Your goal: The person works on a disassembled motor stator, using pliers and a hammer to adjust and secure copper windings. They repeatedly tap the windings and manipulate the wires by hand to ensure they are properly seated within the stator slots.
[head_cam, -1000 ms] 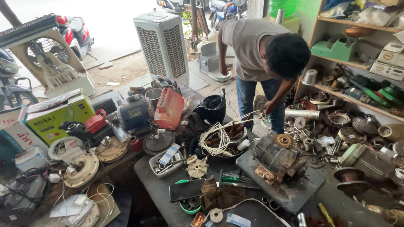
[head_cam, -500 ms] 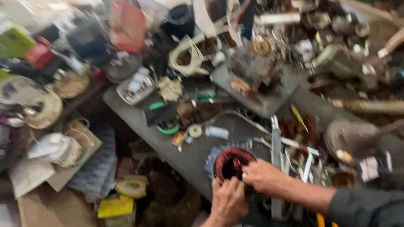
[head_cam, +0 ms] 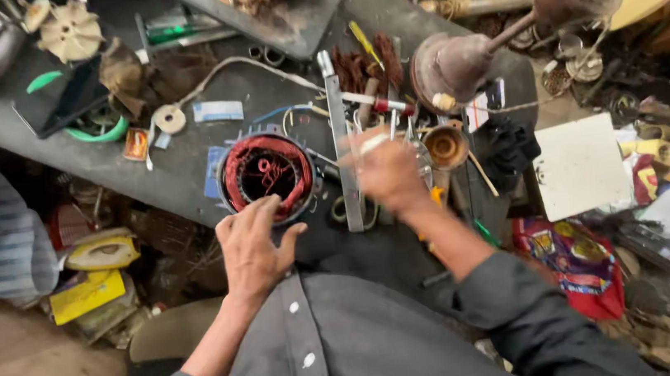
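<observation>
A motor stator (head_cam: 267,174) sits on the workbench (head_cam: 183,158) at centre. The left hand (head_cam: 254,250) touches it at six o'clock. A metal bar (head_cam: 341,142) lies at three o'clock, the right hand (head_cam: 388,176) beyond it.

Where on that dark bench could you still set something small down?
The barest strip of bench lies along its near-left edge, below the green ring and left of the round motor stator that the left hand touches. A smaller gap sits between the white label and the metal ruler. Around the blurred right hand, tools crowd everything.
</observation>
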